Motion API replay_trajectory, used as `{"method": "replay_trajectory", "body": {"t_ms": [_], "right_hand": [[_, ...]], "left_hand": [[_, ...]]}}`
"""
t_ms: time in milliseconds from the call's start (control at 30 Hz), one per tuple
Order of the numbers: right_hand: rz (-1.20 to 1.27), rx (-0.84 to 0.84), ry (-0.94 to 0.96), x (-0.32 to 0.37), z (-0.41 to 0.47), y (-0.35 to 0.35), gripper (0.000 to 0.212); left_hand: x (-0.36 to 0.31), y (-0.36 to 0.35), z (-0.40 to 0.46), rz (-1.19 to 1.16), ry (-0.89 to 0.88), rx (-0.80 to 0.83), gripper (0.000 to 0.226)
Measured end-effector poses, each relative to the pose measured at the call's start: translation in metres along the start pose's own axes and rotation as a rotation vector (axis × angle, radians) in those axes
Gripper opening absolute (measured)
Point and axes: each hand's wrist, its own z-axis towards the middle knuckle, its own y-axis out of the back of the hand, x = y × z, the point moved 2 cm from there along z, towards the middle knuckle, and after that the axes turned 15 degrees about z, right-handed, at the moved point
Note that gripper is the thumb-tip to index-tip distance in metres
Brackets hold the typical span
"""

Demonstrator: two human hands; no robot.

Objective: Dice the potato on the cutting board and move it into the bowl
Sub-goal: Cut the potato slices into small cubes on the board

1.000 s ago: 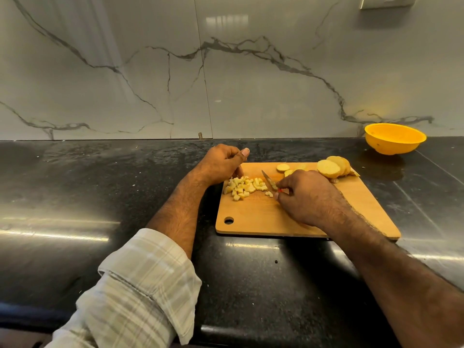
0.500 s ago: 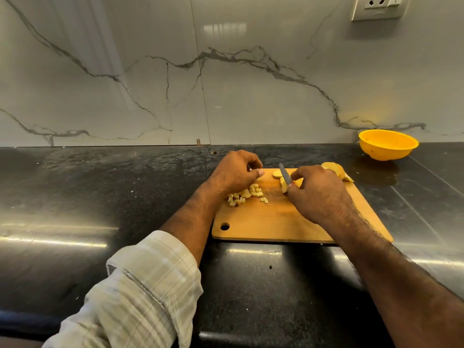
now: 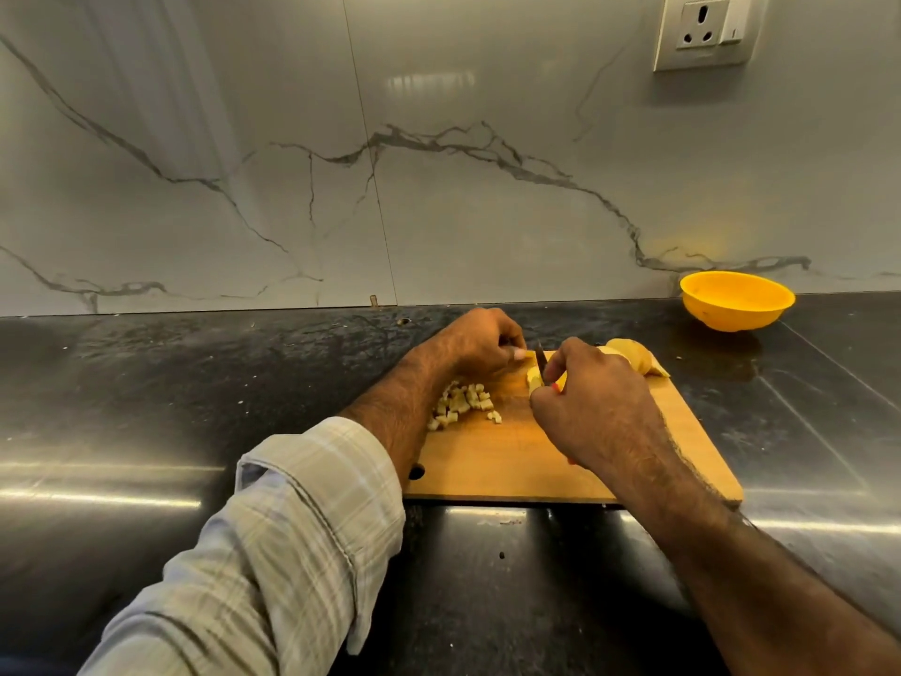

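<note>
Starting at left: plaid sleeve (image 3: 273, 544) rolled up on the left forearm, w/ the left hand (image 3: 480, 341) over the far edge of the cutting board (image 3: 507, 461), fingers curled, tips pinching down on a potato slice (image 3: 535, 378) that lies on the board's far middle. Just near-left of that hand sits a pile of diced potato (image 3: 463, 404), small pale cubes on the board, partly under the wrist. Board is wood, lies flat on the table (image 3: 146, 431), hanging hole at its near-left corner. Right hand (image 3: 592, 402) is wrapped round a knife (image 3: 540, 358); only the dark blade tip shows above the knuckles, plus a bit of red handle below; blade stands on the slice, btwn the two hands. Behind the right hand, at the board's far-right corner, rest of the potato (image 3: 634, 356), several thick pieces leaning together, partly hidden by knuckles. Further right, off the board and well apart, yellow bowl (image 3: 736, 304) stands near the wall; inside looks bare yellow, no potato visible in it. Table is glossy black stone w/ light streaks and a few specks. Wall (image 3: 439, 187) is white marble-look panel w/ grey veins; white socket and switch plate (image 3: 707, 31) top right.
</note>
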Motion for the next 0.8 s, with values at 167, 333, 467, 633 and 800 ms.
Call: {"method": "replay_trajectory", "body": {"t_ms": [167,333,467,633,800], "right_hand": [[-0.079,0.152,0.041,0.008,-0.008,-0.007,0.010],[-0.162,0.388,0.110,0.015,-0.020,-0.027,0.013],[-0.111,0.365,0.149,0.016,-0.020,-0.026,0.007],[-0.141,0.326,0.025,0.004,-0.007,-0.014,0.020],[-0.202,0.209,-0.124,-0.003,0.001,-0.009,0.026]], "left_hand": [[0.018,0.004,-0.011,-0.139,0.111,-0.165,0.008],[0.041,0.014,-0.033,-0.288,0.214,-0.315,0.010],[0.040,0.014,-0.055,-0.450,0.217,-0.374,0.010],[0.013,0.024,-0.070,-0.490,0.140,-0.356,0.005],[-0.011,0.011,-0.071,-0.263,0.074,-0.252,0.021]]}}
